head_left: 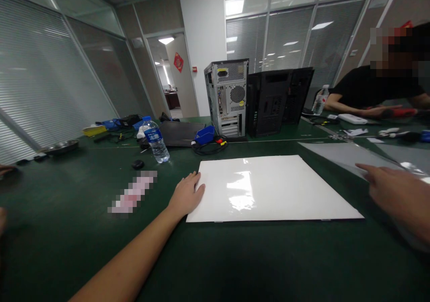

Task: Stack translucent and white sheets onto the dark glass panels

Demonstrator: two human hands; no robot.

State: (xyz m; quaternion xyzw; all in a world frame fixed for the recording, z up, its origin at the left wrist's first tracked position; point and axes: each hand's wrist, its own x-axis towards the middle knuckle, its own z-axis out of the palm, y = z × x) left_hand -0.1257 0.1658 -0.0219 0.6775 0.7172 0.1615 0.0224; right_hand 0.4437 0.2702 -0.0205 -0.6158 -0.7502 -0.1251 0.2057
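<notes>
White panel [268, 187]: lies flat and glossy on the green desk [67, 230], near centre.
Left hand [187, 195]: open, palm down, fingers resting on the panel's left edge.
Right hand [399, 194]: relaxed, holding nothing, just right of the panel, over a grey sheet [339, 156].
Water bottle [156, 139]: upright, far left of the panel.
Computer cases [230, 98]: standing at the far side.
Another person [366, 91]: seated far right.

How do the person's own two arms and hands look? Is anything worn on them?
Both are bare. The left hand and its long forearm show no sleeve, glove, watch or ring as far as the picture reaches. The right hand is also ungloved, with no ring visible on its fingers; its wrist is cut off by the picture's edge, so a sleeve or watch there cannot be told.
</notes>
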